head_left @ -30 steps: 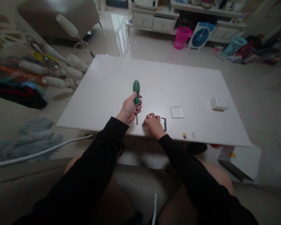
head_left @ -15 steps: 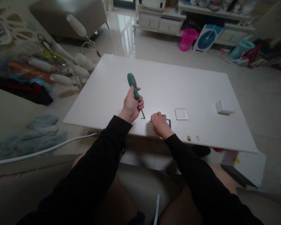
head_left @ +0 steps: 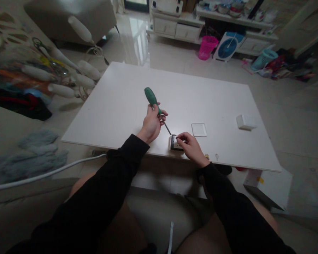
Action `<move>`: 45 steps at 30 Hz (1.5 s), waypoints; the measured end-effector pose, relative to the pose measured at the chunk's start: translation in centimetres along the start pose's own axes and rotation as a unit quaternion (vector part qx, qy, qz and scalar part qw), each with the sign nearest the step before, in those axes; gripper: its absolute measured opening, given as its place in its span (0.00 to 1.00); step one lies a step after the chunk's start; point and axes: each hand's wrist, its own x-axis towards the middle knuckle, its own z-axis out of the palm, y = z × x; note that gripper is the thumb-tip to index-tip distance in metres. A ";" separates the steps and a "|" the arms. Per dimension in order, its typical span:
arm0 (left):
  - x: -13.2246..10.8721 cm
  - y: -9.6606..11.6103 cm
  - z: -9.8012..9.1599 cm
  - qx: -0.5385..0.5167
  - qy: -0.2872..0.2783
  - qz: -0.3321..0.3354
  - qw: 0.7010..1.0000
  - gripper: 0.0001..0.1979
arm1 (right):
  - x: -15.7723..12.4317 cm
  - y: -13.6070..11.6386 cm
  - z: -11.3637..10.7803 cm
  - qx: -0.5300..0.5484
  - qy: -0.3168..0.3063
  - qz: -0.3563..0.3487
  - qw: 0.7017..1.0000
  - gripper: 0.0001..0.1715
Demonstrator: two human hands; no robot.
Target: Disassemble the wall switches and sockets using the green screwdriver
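A green-handled screwdriver (head_left: 151, 97) is in my left hand (head_left: 152, 122), its handle up and its thin shaft slanting down to the right. The tip is close to the upper edge of a small white socket-like box with a dark frame (head_left: 177, 145), near the table's front edge. My right hand (head_left: 192, 145) is over the right side of that box, thumb and fingers pinched on something small and dark that I cannot make out. A thin square white frame (head_left: 199, 129) lies just beyond my right hand.
All this is on a white table (head_left: 127, 91). A small white block (head_left: 246, 122) stands at its right. Near the front edge lie a small yellowish piece (head_left: 207, 156) and a clear one (head_left: 216, 157). A white lamp (head_left: 81, 30) rises beyond the left edge.
My right hand has shifted right and uncovered the box. The screwdriver tip has moved right and is now near the box. The whole view has shifted slightly.
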 end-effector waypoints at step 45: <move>-1.2 -2.6 0.5 0.011 -0.073 -0.040 0.996 0.08 | -0.9 0.2 -1.1 0.112 -0.005 0.075 0.991 0.16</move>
